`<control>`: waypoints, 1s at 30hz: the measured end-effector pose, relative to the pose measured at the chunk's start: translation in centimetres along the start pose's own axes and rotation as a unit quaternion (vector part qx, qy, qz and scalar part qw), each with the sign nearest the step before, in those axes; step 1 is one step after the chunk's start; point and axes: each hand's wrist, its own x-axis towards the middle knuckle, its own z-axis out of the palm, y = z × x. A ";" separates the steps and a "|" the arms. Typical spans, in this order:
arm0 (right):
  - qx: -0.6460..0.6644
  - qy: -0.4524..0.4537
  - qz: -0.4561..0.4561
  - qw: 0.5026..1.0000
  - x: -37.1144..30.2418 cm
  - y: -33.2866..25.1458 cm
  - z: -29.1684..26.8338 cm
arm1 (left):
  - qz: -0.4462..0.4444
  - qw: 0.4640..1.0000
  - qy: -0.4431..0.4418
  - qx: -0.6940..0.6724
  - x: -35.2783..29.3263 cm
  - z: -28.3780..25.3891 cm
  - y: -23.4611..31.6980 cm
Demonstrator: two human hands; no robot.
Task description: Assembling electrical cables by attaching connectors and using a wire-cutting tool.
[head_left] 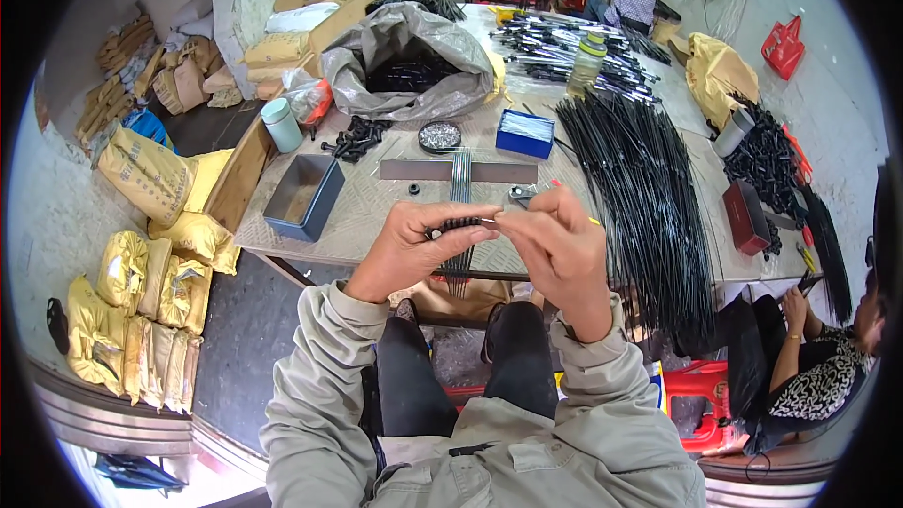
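Seemingly aligning: left hand (411, 236) pinches black pieces (458, 224), right hand (562, 246) pinches thin piece (488, 221); rods (460, 175) at 12 o'clock; next needs steadiness.

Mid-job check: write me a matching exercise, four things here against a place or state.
1. Left hand
2. Open blue-grey rectangular box
3. Large pile of long, thin black rods
4. Small, dark-rimmed round dish

A. Right of both hands, overhanging the beige table's near edge
B. Holding small silvery pieces
C. On the table, left of both hands
D. Gripping small dark pieces

Pairs: 1-D, 2-C, 3-A, 4-B
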 end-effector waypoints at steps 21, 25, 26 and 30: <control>-0.064 -0.038 -0.188 0.979 2.6 -2.6 1.6 | 0.238 0.916 -0.038 0.321 -0.2 -2.6 -2.8; -0.160 -0.133 -0.188 0.960 2.7 -3.7 1.7 | 0.233 0.830 -0.059 0.503 -1.0 -1.9 -5.2; -0.165 -0.148 -0.188 0.957 2.5 -4.0 1.0 | 0.234 0.831 -0.060 0.502 -1.5 -1.5 -6.5; -0.162 -0.218 -0.191 0.943 1.1 -6.0 -2.5 | 0.127 0.737 -0.099 0.656 -3.8 -0.8 -12.9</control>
